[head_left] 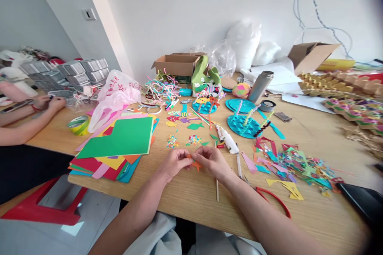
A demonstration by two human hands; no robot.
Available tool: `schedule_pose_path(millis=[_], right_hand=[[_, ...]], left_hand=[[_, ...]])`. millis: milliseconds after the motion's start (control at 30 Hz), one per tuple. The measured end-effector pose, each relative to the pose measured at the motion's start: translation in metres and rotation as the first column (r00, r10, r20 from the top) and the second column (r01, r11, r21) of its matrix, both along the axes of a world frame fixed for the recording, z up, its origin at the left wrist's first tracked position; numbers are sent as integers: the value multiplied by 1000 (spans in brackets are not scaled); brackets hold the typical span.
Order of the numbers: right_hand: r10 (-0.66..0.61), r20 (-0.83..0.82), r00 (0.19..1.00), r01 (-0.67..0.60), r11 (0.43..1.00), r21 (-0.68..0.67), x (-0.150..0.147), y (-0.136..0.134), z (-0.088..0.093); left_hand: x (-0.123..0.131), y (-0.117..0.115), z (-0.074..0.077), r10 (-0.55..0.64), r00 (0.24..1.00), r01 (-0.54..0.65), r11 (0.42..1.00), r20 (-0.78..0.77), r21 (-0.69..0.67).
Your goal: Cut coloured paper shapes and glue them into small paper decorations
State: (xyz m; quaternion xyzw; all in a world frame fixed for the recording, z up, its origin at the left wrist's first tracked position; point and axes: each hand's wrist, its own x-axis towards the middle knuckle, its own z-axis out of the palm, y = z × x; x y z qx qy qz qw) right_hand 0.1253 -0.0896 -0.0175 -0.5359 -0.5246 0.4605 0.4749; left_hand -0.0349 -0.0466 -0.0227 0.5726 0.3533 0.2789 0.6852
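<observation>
Both my hands meet over the wooden table, near its front edge. An orange paper fish (196, 165) is held between them, its tail showing below the fingers. My left hand (178, 162) pinches its left end with thumb and forefinger. The fingers of my right hand (210, 161) are closed on its upper right part. Just beyond lie two small piles of coloured paper bits, the left pile (172, 141) and the right pile (194, 140). Cut paper fish, among them a green fish (195, 126), lie farther back. A white glue bottle (229, 141) is to the right of my right hand.
Coloured paper sheets (119, 139) are stacked at left. Red-handled scissors (273, 199), a wooden stick (217, 190) and paper scraps (308, 165) lie at right. Blue decorated discs (243, 126) and a metal flask (261, 87) stand farther back. Another person's hands (49, 103) are at far left.
</observation>
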Motion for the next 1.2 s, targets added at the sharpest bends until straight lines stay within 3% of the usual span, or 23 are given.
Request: schedule_pose_path(millis=[333,867,967,1067,1200], right_hand=[[40,4,999,-40,999,1,1,2,-8],[-22,-6,1000,22,999,-39,1,2,-8],[-166,22,986,164,984,65,3,2,-2],[-374,-21,927,373,915,155,7,2,5],[-471,-83,878,478,857,192,11,0,10]], left_hand=[[0,0,1,-8,999,8,1000,-36,4],[-3,4,-3,-16,990,27,997,-141,75],[-2,5,-6,26,992,-20,999,-126,49],[0,2,-5,70,981,-57,996,-180,75],[2,-6,1,65,940,1,981,-335,194]])
